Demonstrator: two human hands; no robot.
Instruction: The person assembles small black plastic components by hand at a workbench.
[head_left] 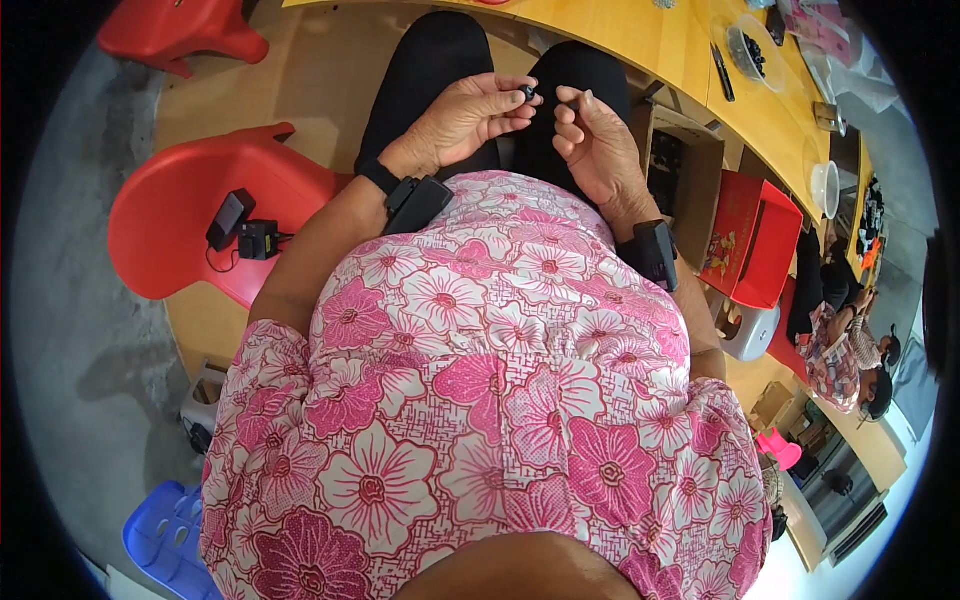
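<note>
The left hand [478, 112] pinches a small, dark, roughly rounded part [529, 92], perhaps plastic, between thumb and forefinger, its other fingers loosely curled. The part is held up over the person's lap, on the near side of the long yellow wooden table [660, 38]. The right hand [603, 150] is just beside it, nearer that table, thumb and forefinger drawn close together; whether anything tiny lies between them cannot be told.

The part is probably very light and stiff, unlikely to dent under a fingertip grip, but its smallness and perhaps smooth surface could let it slip or roll away. It is best taken by opposite sides, with the pads of thumb and forefinger, leaving its exposed end free for the other hand. On the table, a clear round plastic bowl [738, 48] holds small black pieces [754, 56], and a slim black tool [722, 72] lies beside it.
</note>
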